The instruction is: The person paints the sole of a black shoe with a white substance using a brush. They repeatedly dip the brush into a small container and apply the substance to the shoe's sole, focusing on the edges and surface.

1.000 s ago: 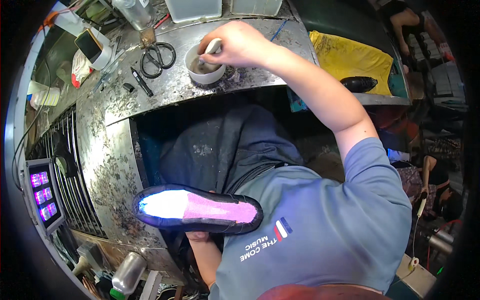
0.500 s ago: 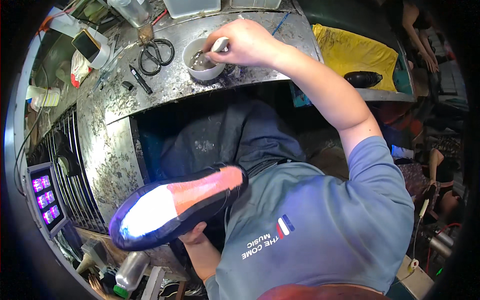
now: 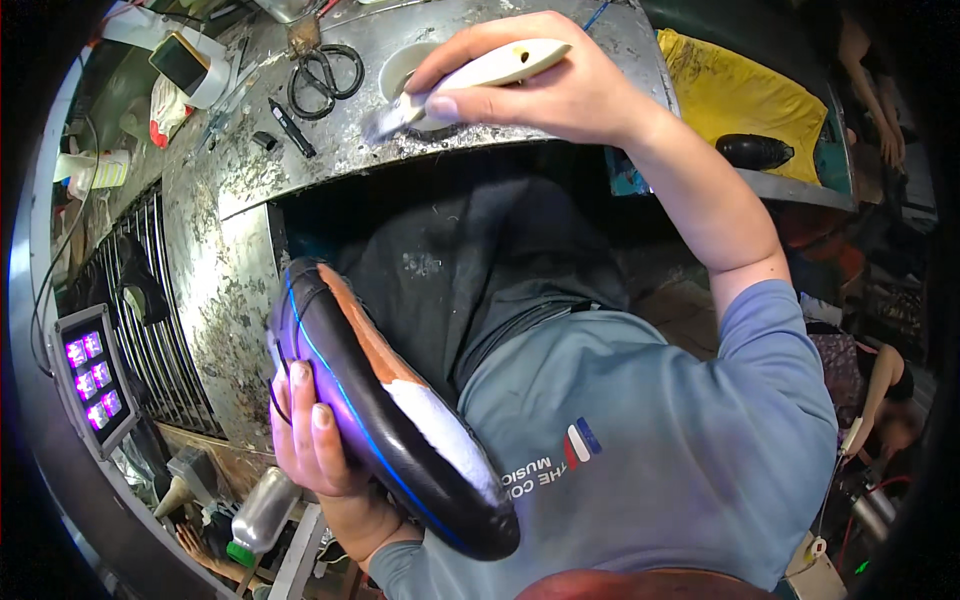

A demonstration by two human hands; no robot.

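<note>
Close to my body, my left hand grips a black shoe upper, its fingers wrapped against the side. A thin blue line runs along the upper's lower edge. Its bottom, seen edge-on, is orange-brown at one end and white at the other. Over the bench edge, my right hand pinches a brush with a cream handle. The brush's bristles point left and down, in front of a white bowl, which my fingers partly hide.
Black-handled scissors and a black marker lie on the stained metal bench. A lit purple lamp panel stands at left. Below it is a clear bottle with a green cap. A dark shoe form rests on yellow cloth.
My right hand has lifted the brush out of the bowl, bristles now showing. My left hand has swung the shoe upper round, turning its bottom toward me and its side upward.
</note>
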